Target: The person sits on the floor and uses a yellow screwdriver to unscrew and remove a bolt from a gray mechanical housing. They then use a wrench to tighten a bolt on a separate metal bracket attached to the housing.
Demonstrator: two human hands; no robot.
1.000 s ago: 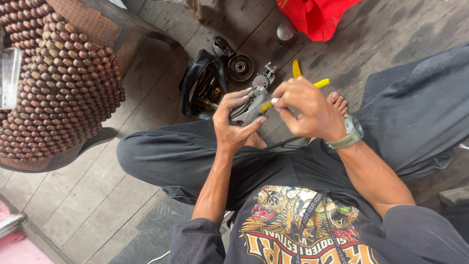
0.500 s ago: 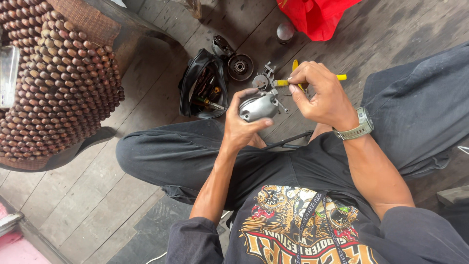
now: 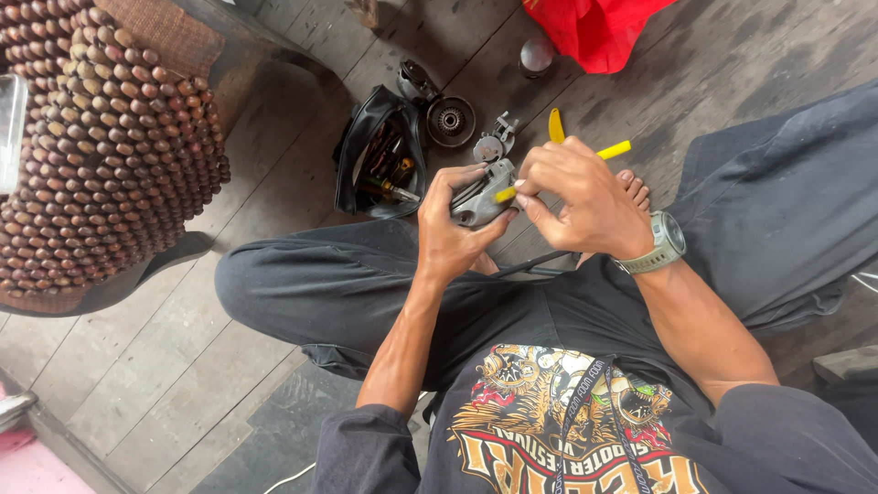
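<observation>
I sit cross-legged on a wooden floor. My left hand [image 3: 453,229] grips a small grey metal part [image 3: 482,194] held above my lap. My right hand [image 3: 576,197], with a watch on its wrist, holds a yellow-handled tool [image 3: 615,150] whose tip rests against the grey part. The tool's working end is hidden between my fingers and the part.
An open black tool bag [image 3: 370,165] with tools lies on the floor ahead. Beside it are a round metal gear part [image 3: 451,119] and another small metal assembly [image 3: 494,142]. A beaded seat cover [image 3: 101,137] drapes at left. A red bag [image 3: 599,32] lies at the top.
My right hand has turned and shifted the yellow tool against the grey part; both hands rose slightly and then settled near the same place.
</observation>
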